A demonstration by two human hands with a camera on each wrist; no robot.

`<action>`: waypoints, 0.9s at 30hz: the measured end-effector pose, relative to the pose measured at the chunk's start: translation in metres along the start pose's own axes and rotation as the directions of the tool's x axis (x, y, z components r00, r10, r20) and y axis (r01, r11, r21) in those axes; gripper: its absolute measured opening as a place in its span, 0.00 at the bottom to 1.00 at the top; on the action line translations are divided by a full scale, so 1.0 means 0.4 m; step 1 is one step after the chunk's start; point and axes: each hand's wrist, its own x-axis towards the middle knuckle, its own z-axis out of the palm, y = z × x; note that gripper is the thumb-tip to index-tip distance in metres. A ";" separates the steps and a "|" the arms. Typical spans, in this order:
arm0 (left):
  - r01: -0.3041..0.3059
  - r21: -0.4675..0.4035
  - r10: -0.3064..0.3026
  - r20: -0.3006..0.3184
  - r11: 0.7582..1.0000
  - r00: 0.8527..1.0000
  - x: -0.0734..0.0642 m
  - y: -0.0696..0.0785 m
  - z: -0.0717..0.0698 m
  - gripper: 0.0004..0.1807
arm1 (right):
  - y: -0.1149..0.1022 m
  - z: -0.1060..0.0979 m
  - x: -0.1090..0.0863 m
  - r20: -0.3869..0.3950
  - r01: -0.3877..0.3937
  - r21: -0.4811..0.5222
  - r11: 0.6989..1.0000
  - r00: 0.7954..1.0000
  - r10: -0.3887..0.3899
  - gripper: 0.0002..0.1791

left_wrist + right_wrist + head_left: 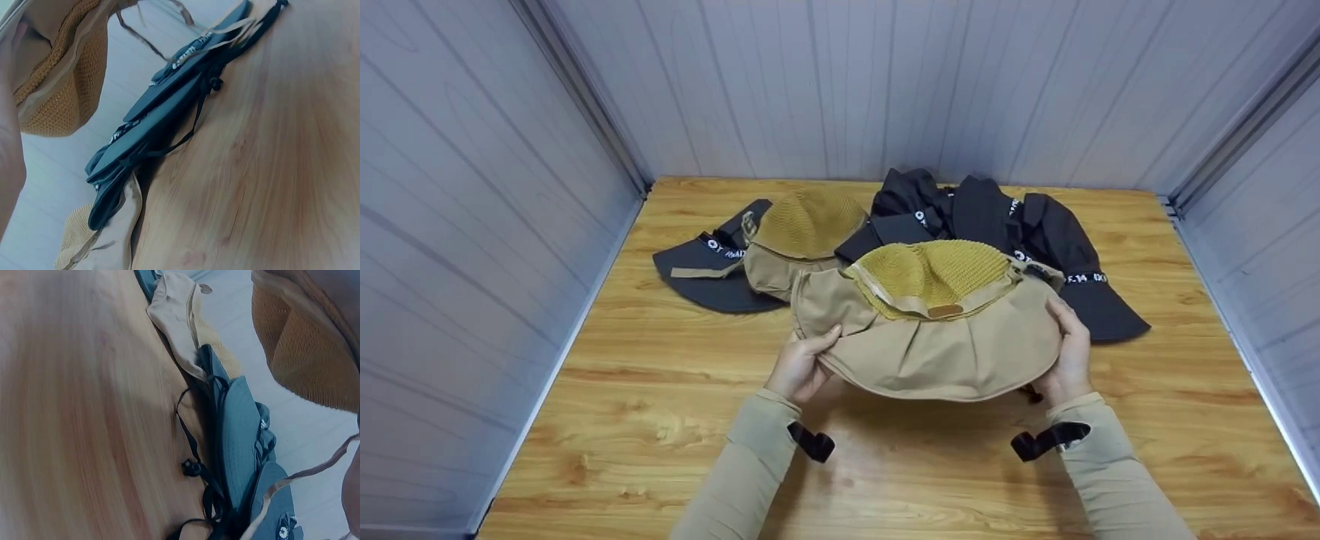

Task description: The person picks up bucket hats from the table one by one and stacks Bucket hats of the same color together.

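A beige sun hat (945,360) with a yellow knitted-look crown is held above the wooden table, its wide brim towards me. My left hand (802,367) grips the brim's left edge, thumb on top and fingers beneath. On the opposite edge my right hand (1069,352) holds the brim, its palm partly hidden. The lifted hat's woven crown (84,84) shows at the upper left of the left wrist view. In the right wrist view the crown (304,349) hangs at the upper right, a thin beige strap (298,473) below it.
Behind lies a second beige hat (810,225) with a yellow crown, overlapping a dark hat (720,285) on the left. Several black bucket hats (982,210) with white lettering are bunched at the back right. Pale panel walls (825,90) enclose the table (660,390).
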 end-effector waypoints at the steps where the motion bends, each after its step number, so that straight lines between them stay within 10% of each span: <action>1: 0.001 0.006 -0.001 0.005 1.000 1.000 -0.002 0.002 -0.003 0.12 | -0.001 -0.001 0.002 -0.013 0.008 -0.029 1.000 1.000 -0.008 0.09; 10: -0.006 0.038 0.006 -0.007 0.999 1.000 -0.010 0.010 -0.021 0.12 | 0.007 -0.011 0.009 -0.071 0.046 -0.187 0.981 0.996 -0.060 0.26; 18: -0.005 0.084 0.006 -0.021 0.996 1.000 -0.016 0.032 -0.030 0.09 | 0.020 -0.013 0.009 -0.128 0.112 -0.185 0.976 0.982 -0.137 0.20; 27: -0.055 0.256 0.101 -0.169 0.965 0.980 -0.024 0.059 -0.047 0.09 | 0.023 -0.023 0.001 -0.176 0.099 -0.302 0.948 0.972 -0.157 0.20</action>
